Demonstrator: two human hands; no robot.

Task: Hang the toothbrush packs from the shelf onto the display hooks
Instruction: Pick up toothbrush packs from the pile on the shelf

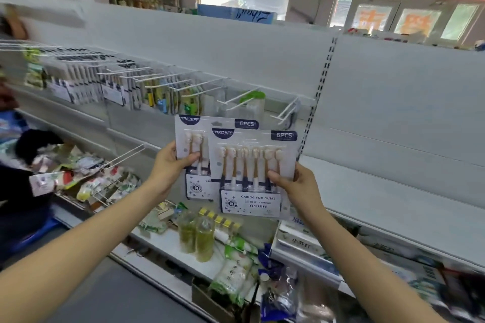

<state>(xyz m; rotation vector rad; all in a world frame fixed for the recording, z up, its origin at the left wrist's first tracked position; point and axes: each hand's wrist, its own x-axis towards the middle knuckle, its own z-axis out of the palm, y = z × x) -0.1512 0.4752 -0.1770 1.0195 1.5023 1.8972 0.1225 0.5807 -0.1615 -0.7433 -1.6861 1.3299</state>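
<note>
Two flat white-and-navy blister-card toothbrush packs held up before the white shelving: rear pack (193, 139) pinched at its left edge by the left hand (168, 169), thumb across the front; front pack (253, 173) gripped at its right edge by the right hand (295, 186), overlapping the rear one; six brushes visible in the front pack, matching its "6PCS" label. Above and just behind, white wire display hooks; two bare ones nearest, one (240, 98) above the rear pack, one (286, 111) further right. Best to part the packs first; then level one card, line its top hang-hole with a hook tip, slide straight back; probably easiest one at a time.
</note>
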